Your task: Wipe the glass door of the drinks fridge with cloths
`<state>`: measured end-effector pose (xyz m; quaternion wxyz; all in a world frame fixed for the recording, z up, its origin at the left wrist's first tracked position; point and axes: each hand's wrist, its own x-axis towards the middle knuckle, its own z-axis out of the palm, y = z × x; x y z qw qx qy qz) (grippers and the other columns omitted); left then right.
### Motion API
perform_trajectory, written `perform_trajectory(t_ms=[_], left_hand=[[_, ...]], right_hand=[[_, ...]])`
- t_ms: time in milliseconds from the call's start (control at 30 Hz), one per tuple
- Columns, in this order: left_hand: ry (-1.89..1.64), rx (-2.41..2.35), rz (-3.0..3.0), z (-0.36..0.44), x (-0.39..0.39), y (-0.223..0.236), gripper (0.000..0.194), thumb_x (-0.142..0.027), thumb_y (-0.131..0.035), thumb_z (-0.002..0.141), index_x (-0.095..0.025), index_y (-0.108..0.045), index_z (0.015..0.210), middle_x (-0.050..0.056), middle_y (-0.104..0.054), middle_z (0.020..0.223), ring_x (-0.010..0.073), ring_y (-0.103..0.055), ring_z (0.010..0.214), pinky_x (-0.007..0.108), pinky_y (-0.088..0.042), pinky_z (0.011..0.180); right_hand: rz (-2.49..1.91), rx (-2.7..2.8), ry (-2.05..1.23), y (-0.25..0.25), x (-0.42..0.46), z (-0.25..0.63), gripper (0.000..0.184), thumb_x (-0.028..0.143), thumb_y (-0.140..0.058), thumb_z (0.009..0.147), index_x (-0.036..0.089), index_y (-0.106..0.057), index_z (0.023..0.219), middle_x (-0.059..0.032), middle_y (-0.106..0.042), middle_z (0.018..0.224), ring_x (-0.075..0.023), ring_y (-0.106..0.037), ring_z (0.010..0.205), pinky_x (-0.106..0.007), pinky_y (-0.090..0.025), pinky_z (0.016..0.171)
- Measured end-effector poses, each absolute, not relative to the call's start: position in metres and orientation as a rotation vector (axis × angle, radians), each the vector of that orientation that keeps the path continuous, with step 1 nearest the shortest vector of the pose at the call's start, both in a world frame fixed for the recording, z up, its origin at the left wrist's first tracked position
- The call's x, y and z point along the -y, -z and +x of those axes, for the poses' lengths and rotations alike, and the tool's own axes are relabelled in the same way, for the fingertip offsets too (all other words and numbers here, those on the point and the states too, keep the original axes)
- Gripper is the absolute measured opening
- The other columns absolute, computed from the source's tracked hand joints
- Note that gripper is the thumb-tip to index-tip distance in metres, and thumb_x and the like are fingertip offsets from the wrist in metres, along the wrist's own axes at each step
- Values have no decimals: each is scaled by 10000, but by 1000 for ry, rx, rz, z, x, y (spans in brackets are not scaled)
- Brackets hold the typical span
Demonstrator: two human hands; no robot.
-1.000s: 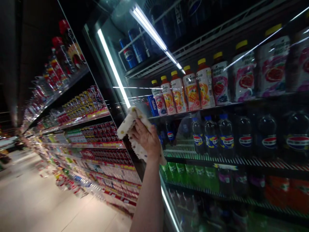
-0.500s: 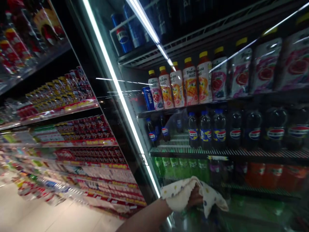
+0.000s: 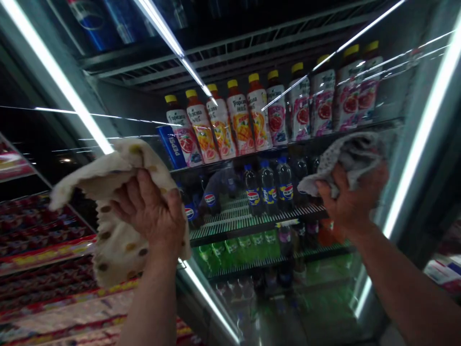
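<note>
Spotted cloth (image 3: 115, 216) bunched in left hand (image 3: 151, 216), pressed flat vs. fridge door glass (image 3: 324, 298), likely for wiping. Grey cloth (image 3: 349, 158) clamped in right hand (image 3: 351, 199), same glass, opp. side, by juice bottles (image 3: 237, 125).

The scene is dim overall, lit mostly by white light strips (image 3: 61, 81) along the edges of the cooler door (image 3: 252, 298), which burn out to pure white. Thin streaks of glare cross the glass. The upper shelf and the far corners fall into near black. The juice bottles (image 3: 234, 125) read clearly; the lower shelves and the left-edge racks (image 3: 32, 250) are smeared with blur and bent by lens distortion.
</note>
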<state>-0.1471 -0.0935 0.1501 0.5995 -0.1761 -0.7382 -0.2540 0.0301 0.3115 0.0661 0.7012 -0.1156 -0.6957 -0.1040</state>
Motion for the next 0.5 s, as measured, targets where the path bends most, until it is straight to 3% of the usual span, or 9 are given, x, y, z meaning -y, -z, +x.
perform_trajectory(t_ms=[67,200,300,400,433,500], left_hand=[[615,1666,-341,-144,76,-156,937,-767,-371,1064,-119,-382,1741,256,-461,1741,536,-288,1672,840,-125,1338],[574,1712,-432,-126,44,-115,888,-757,-421,1063,-130,-486,1688,286,-590,1593,532,-405,1591,845,-114,1332],[442,1796,-566,-116,36,-38,701,-689,-558,1042,-194,-677,1523,230,-749,1284,471,-660,1257,878,-314,1227],[405,1940,-791,-106,37,61,421,-537,-695,1017,-280,-807,1331,155,-822,1119,322,-758,878,648,-623,1043],[442,2013,-842,-101,37,93,374,-493,-733,1000,-290,-826,1300,157,-833,1145,333,-788,928,588,-660,1009],[461,2120,-841,-89,38,145,331,-422,-725,1010,-292,-840,1292,176,-846,1180,409,-818,1050,629,-690,949]], right_hand=[[-159,1485,296,-95,-266,13,513,536,-656,1075,209,-702,1468,-192,-463,1680,-411,-362,1633,-712,-316,1306],[-27,1535,269,-86,-198,-6,451,477,-716,1038,275,-681,1439,-133,-575,1572,-351,-403,1610,-674,-259,1363],[111,1569,214,-45,-178,-10,323,386,-707,1003,281,-711,1308,-99,-660,1469,-323,-431,1594,-659,-209,1396],[227,1609,130,5,-174,-9,180,284,-627,979,253,-734,1121,-84,-742,1295,-285,-515,1515,-626,-170,1418],[250,1634,101,23,-174,-8,193,250,-605,965,246,-741,1102,-78,-759,1237,-269,-549,1470,-608,-160,1422],[278,1697,51,59,-175,-4,269,189,-595,916,230,-761,1124,-66,-780,1150,-244,-600,1377,-569,-148,1425]])
